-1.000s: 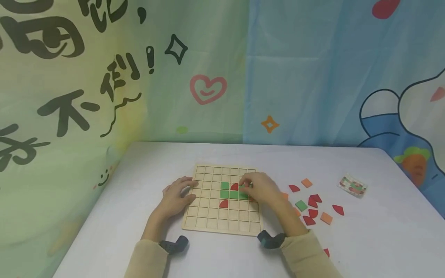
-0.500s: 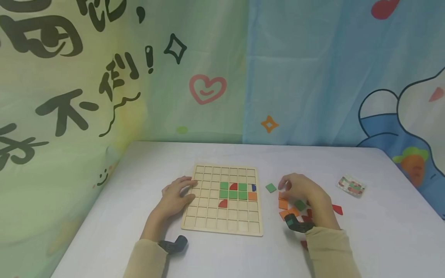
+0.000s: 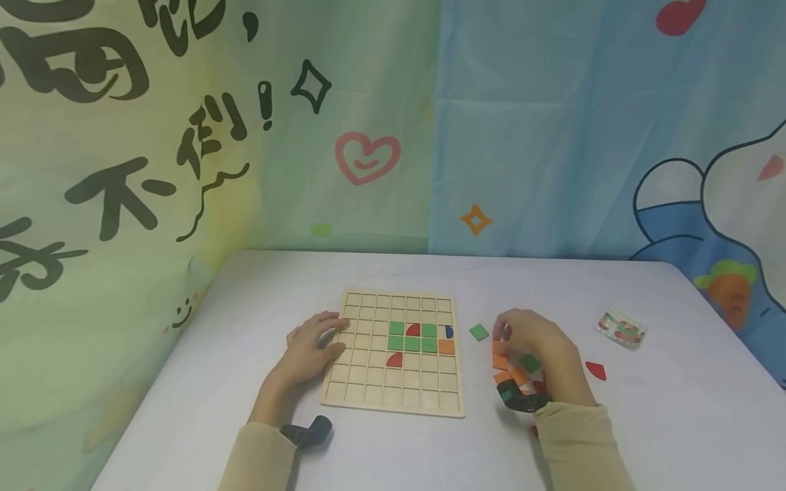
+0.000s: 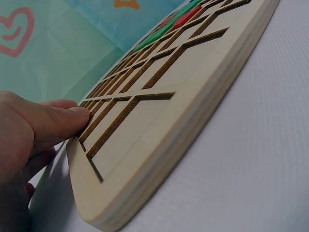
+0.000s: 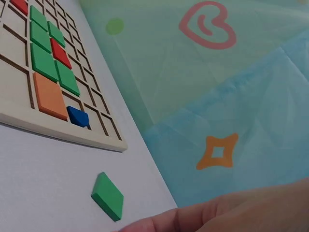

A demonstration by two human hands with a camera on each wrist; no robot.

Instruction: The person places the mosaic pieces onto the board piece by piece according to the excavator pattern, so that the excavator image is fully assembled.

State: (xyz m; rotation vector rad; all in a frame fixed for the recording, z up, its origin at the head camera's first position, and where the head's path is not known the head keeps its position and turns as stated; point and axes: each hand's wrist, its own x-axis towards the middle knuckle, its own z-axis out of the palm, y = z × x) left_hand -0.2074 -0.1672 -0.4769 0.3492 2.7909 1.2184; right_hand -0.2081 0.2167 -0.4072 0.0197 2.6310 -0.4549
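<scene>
Nearest, by the right sleeve, a red piece lies on the bench; a low forearm sweep could drag it. Beyond, right of the board's right edge, orange tiles crowd together, so picking one may nudge its neighbours or bring up two. Tiles square, no long axis, turned various ways. Right grip: fingers bent down over the tiles; cannot tell whether one is pinched. Left grip: relaxed, empty, fingertips resting at the board's left edge; a push there could skew the board. Board left of bench centre, roughly square, no clear long axis, near-right corner turned slightly toward the person. Blue piece underfills its right-edge cell, might slide. Farther, loose green tile beside the right edge, corners askew to the board's sides.
</scene>
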